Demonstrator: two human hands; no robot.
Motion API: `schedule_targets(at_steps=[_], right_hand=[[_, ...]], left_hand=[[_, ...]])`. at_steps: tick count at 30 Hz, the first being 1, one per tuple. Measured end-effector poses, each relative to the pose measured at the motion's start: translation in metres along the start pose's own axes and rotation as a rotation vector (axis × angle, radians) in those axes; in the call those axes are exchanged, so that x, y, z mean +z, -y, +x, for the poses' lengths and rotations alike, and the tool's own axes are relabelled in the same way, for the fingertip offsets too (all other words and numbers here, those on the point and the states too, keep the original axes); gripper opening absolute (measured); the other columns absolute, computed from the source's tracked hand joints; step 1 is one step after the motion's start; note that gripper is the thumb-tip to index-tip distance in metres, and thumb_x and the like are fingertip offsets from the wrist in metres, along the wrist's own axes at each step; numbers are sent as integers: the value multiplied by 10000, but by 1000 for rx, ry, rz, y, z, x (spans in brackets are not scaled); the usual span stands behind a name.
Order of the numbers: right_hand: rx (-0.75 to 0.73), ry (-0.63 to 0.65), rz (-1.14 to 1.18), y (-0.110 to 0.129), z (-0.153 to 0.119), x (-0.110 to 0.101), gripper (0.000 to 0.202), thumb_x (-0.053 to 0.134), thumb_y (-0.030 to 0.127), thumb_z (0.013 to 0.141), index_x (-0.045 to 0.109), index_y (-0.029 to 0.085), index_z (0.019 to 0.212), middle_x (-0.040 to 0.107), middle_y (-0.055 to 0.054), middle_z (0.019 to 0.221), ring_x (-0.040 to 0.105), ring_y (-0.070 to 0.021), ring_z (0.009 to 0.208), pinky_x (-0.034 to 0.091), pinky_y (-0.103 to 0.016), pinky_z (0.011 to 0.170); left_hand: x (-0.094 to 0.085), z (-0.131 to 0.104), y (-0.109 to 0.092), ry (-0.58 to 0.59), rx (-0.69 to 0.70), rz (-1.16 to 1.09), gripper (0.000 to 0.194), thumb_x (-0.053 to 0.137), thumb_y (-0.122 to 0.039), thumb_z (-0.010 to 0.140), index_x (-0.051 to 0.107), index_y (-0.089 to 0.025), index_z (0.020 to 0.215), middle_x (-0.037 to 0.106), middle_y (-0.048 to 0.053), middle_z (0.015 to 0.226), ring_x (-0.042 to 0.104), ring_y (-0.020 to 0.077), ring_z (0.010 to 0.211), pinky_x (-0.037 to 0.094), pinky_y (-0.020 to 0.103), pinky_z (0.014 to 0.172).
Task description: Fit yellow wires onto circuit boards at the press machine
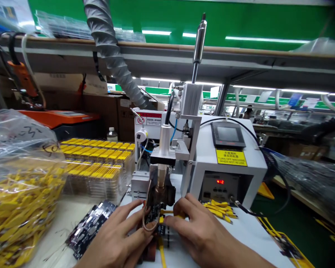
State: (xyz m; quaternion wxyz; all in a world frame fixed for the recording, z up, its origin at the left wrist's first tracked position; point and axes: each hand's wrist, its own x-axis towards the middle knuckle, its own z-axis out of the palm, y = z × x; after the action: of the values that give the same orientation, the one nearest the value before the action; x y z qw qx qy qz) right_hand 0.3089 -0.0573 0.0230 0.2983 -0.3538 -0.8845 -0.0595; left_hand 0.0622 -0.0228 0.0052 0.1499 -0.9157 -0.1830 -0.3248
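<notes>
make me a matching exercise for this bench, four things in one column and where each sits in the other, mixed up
Things:
1. left hand
2. loose yellow cables
3. clear trays of yellow parts
4. plastic bag of yellow cables

Places:
A. far left edge of the bench
B. stacked behind the pile of dark circuit boards
C. on the small board under the machine head
D. on the bench in front of the white control unit, beside the right hand

Pairs: 1-C, 2-D, 3-B, 4-A
</notes>
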Motion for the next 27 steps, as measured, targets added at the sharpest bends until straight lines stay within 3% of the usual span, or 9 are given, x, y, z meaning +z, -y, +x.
schedule_targets(at_steps=[3,8,18,21,24,27], right_hand=[[2,-36,74,-1,-1,1,341,512,3,823,726,145,1046,640,-129,870,570,-260,796,523,-366,650],[19,-138,228,-2,-2,8,278,483,61,894,729,106,1015,708,-132,885,656,-232,799,558,-337,709],[302,-173,446,2,2,9,230,522,151,881,748,180,914,766,-52,854,718,-184,759,559,-293,711],[195,-174,459,3,2,4,230,523,131,884,743,165,939,760,-74,862,712,-180,770,560,-287,705],[4,-197,522,5,3,-5,232,526,111,901,729,163,1000,758,-76,874,707,-161,780,559,-255,700],[-119,-27,591,8,0,-6,228,499,171,994,721,192,1043,756,-55,953,702,-148,868,551,-250,794]], left_hand=[[-2,1,1,-54,-49,-36,302,538,-160,923,662,-225,1190,752,45,1136,680,245,1090,605,376,907],[0,-5,9,-87,-94,90,385,579,-356,923,612,-183,1265,756,96,1122,719,314,1025,656,443,780],[-8,0,8,-65,-29,78,369,546,-262,920,624,-188,1273,766,83,1128,751,256,974,648,328,777],[-12,-10,12,-134,-105,18,432,538,-242,878,603,-223,1304,740,59,1193,730,251,1029,631,337,844],[-16,-16,21,-227,-268,-11,358,496,-227,907,639,-271,1233,755,3,1150,743,223,978,626,298,839],[-18,-11,30,-160,-394,-88,268,456,-255,959,698,-281,1070,791,-29,1000,768,194,843,637,236,713]])
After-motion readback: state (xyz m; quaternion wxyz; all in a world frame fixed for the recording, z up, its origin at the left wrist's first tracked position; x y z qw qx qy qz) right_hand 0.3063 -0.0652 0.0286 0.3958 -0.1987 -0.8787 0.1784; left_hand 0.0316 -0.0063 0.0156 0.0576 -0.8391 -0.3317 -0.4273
